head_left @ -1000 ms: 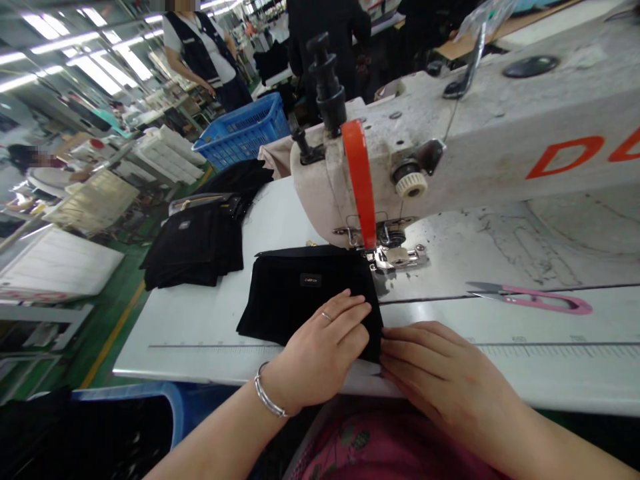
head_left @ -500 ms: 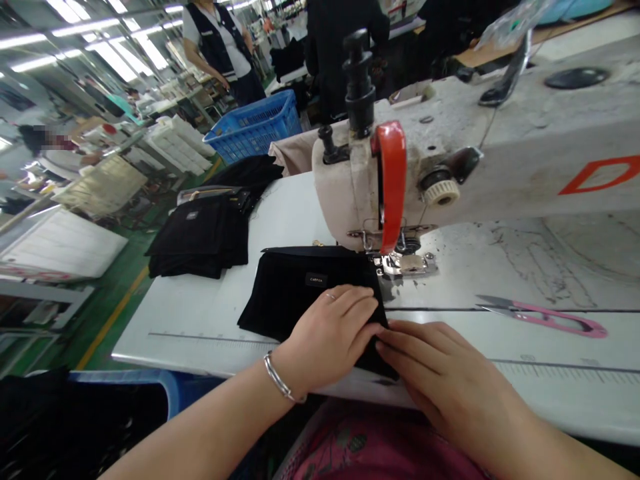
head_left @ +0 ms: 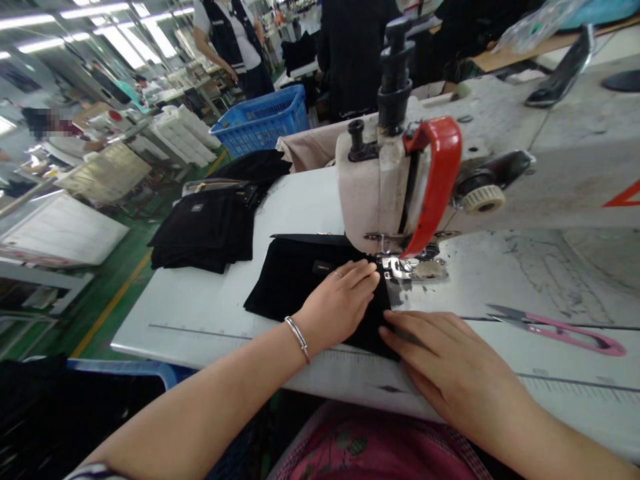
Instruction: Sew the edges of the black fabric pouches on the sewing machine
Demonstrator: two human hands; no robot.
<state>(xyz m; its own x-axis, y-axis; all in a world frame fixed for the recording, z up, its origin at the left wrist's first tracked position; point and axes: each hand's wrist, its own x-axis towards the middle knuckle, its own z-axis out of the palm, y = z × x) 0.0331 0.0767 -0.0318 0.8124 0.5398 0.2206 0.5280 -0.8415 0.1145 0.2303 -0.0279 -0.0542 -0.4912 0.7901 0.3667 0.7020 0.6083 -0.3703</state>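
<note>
A flat black fabric pouch point(head_left: 293, 280) with a small label lies on the sewing machine's table, its right edge by the presser foot point(head_left: 400, 268). My left hand point(head_left: 340, 303) rests on top of the pouch, fingers lying flat and pressing it down close to the foot. At the pouch's lower right edge, my right hand point(head_left: 440, 360) pinches the fabric between thumb and fingers. The sewing machine head point(head_left: 370, 193), with a red lever guard point(head_left: 437, 180), stands just beyond both hands. The needle tip is hard to make out.
Stacked black pouches point(head_left: 205, 227) sit at the table's left. Pink-handled thread snips point(head_left: 575, 333) lie on the right. A blue crate point(head_left: 263, 123) stands behind, and a blue bin point(head_left: 173, 377) with dark fabric is at lower left. Other people stand or sit farther back.
My left hand has slid forward toward the presser foot and now sits apart from my right hand. The pouch has shifted slightly away from me; the whole view has moved a little.
</note>
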